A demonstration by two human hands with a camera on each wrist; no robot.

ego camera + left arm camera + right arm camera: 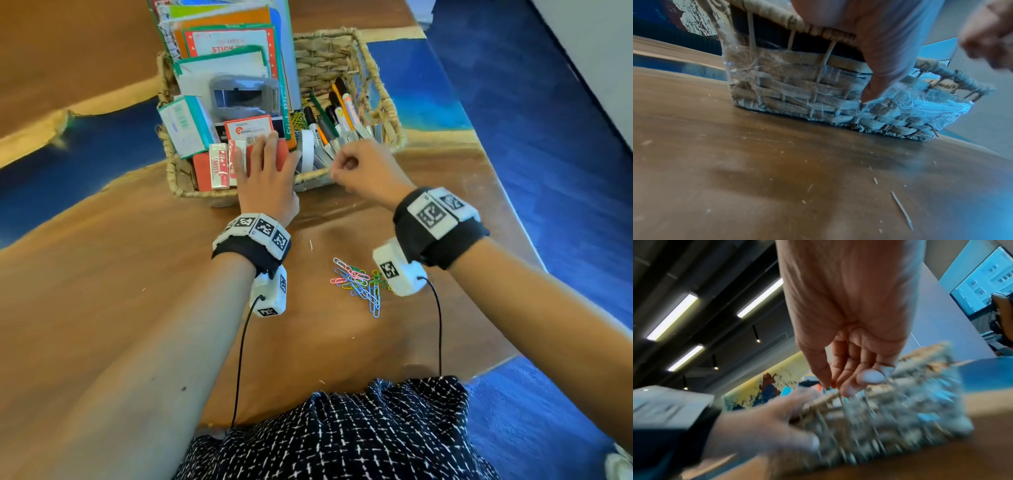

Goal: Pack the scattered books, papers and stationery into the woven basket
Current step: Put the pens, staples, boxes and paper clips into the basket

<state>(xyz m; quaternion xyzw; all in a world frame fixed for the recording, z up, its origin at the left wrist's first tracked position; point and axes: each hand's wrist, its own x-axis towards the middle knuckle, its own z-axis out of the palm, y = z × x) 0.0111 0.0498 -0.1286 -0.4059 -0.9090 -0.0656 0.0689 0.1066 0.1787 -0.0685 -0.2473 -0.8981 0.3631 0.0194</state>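
Note:
The woven basket stands on the wooden table, packed with upright books and papers, small boxes, a grey punch, a white tape roll and pens. My left hand lies flat on a red box at the basket's front, its thumb hanging down outside the front wall. My right hand hovers over the front rim by the pens, fingers curled against the thumb; nothing shows between them. A pile of coloured paper clips lies on the table below my right wrist.
The table is brown wood with blue resin patches; its right edge runs diagonally past the basket, with blue floor beyond. Small straw bits litter the surface in front of the basket. Open tabletop lies to the left of my arms.

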